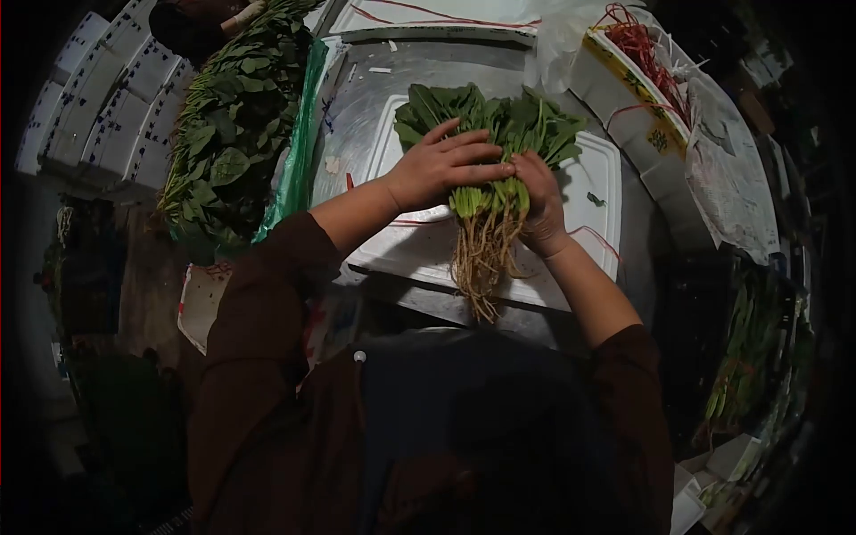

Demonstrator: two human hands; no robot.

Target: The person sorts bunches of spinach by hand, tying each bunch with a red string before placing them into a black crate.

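A bunch of leafy greens [489,201] with long brown roots lies over a white foam lid [588,214], its leaves pointing away from me and its roots toward me. My left hand [446,167] rests across the top of the bunch, palm down, with its fingers spread over the stems. At the right side of the bunch, my right hand [540,201] is wrapped round the stems, its fingers partly hidden by the greens. A red tie string [596,234] lies on the lid, running out on both sides of the bunch.
A large heap of greens [232,134] on green plastic [308,134] stands at the left, beside stacked white boxes [116,107]. At the right, a foam box [624,116] holds red strings [646,67]. Metal tabletop [401,67] shows behind the lid.
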